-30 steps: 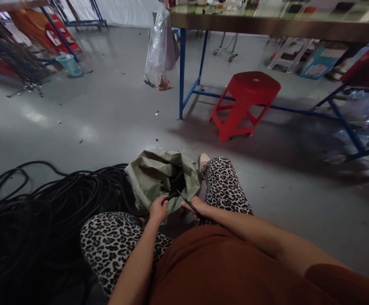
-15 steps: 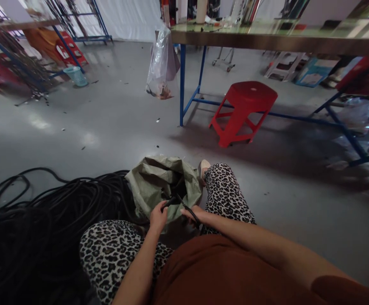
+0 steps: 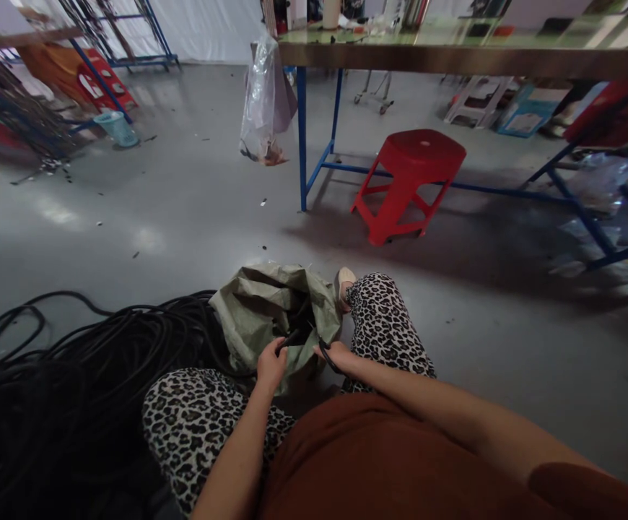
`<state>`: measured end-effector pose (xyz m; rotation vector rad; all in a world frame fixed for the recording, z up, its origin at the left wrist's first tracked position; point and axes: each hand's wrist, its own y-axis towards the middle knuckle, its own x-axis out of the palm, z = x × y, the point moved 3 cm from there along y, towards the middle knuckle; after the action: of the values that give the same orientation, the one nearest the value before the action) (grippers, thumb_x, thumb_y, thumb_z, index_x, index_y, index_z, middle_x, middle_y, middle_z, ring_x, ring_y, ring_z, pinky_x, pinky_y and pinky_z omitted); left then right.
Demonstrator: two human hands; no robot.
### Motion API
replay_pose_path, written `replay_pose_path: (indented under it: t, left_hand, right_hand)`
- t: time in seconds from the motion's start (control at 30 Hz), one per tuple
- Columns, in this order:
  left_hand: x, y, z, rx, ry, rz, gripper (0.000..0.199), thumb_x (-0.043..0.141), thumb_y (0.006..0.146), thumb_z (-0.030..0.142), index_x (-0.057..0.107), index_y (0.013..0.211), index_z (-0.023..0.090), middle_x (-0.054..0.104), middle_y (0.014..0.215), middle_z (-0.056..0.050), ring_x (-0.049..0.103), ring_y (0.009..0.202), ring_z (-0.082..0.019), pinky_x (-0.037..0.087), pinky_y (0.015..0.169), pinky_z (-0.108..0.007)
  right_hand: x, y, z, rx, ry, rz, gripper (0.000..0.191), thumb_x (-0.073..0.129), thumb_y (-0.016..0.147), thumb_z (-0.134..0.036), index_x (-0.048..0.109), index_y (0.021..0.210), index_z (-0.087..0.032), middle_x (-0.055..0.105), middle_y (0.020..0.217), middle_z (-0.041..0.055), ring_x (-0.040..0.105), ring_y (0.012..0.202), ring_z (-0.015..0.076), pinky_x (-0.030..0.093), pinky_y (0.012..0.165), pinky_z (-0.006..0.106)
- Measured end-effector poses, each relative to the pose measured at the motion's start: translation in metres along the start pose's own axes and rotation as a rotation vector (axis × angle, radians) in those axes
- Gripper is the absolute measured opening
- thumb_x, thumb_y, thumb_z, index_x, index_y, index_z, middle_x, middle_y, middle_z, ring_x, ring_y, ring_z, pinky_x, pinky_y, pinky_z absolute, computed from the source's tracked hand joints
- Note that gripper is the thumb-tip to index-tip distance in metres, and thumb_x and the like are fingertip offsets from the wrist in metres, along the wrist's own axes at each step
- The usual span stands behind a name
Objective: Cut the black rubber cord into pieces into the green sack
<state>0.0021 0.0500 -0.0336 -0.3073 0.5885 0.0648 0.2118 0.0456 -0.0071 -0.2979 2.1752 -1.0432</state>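
Between my knees stands an open green woven sack (image 3: pixel 243 303), with dark pieces in its shadowed mouth. My left hand (image 3: pixel 271 367) is closed on a short black cord end (image 3: pixel 291 339) that points over the sack's opening. On the other side, my right hand (image 3: pixel 341 355) is closed on black-handled scissors (image 3: pixel 329 357); their blades are hard to make out against the sack. The two hands are a small gap apart. Beside my left knee lies a large tangled heap of black cord (image 3: pixel 151 328).
A red plastic stool (image 3: pixel 414 173) stands ahead by a long table (image 3: pixel 455 59) on blue legs. From the table's corner hangs a clear plastic bag (image 3: pixel 263 108). Further left are a light blue basket (image 3: pixel 119 128) and racks. Small scraps dot the grey floor.
My right hand has turned the scissors, so the blades that pointed toward the cord end show less now. The left hand keeps its hold. The whole view has shifted slightly.
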Motion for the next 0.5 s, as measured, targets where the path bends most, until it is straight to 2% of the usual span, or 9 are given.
replay_pose_path:
  t: [0.13,0.2,0.3,0.4,0.5]
  left_hand:
    - [0.0005,-0.0006,-0.0002,0.007,0.014,-0.006,0.029,0.059,0.077,0.016,0.07,0.104,0.015,0.073,0.106,-0.011,0.067,0.101,-0.024,0.049,0.096,-0.039]
    - [0.0003,-0.0016,0.0,0.011,0.029,-0.009,0.028,0.059,0.078,0.017,0.071,0.103,0.016,0.073,0.106,-0.01,0.066,0.102,-0.024,0.049,0.096,-0.039]
    - [-0.0006,-0.003,-0.0002,0.009,0.039,-0.018,0.029,0.057,0.078,0.018,0.07,0.104,0.015,0.073,0.105,-0.01,0.067,0.101,-0.024,0.05,0.095,-0.039]
    - [-0.0022,-0.0037,-0.0011,0.007,0.039,-0.016,0.029,0.057,0.078,0.017,0.07,0.104,0.015,0.073,0.105,-0.01,0.067,0.1,-0.024,0.05,0.094,-0.039]
    - [-0.0034,-0.0044,-0.0021,0.007,0.042,-0.018,0.029,0.056,0.079,0.018,0.07,0.104,0.015,0.073,0.105,-0.01,0.067,0.098,-0.024,0.051,0.093,-0.04]
  right_hand:
    - [0.0044,0.0021,0.006,0.076,0.228,-0.089,0.04,0.058,0.086,-0.05,0.066,0.084,-0.011,0.061,0.063,0.0053,0.059,0.052,0.0145,0.039,0.045,0.02]
    - [0.0049,0.0035,0.0067,0.093,0.237,-0.098,0.04,0.059,0.084,-0.051,0.064,0.079,-0.012,0.058,0.058,0.0035,0.055,0.046,0.0127,0.038,0.043,0.02]
    - [0.002,0.006,0.0029,0.029,0.071,-0.024,0.04,0.066,0.079,-0.051,0.063,0.071,-0.011,0.062,0.066,0.0086,0.062,0.059,0.0171,0.04,0.047,0.021]
    - [-0.0001,0.0075,-0.0016,-0.036,-0.026,0.035,0.037,0.067,0.079,-0.047,0.066,0.074,-0.01,0.068,0.08,0.0138,0.067,0.078,0.0219,0.042,0.054,0.021]
    - [0.0013,0.0091,-0.0013,-0.016,0.006,0.027,0.033,0.06,0.086,-0.041,0.068,0.078,-0.01,0.069,0.078,0.0124,0.067,0.075,0.0198,0.042,0.054,0.02]
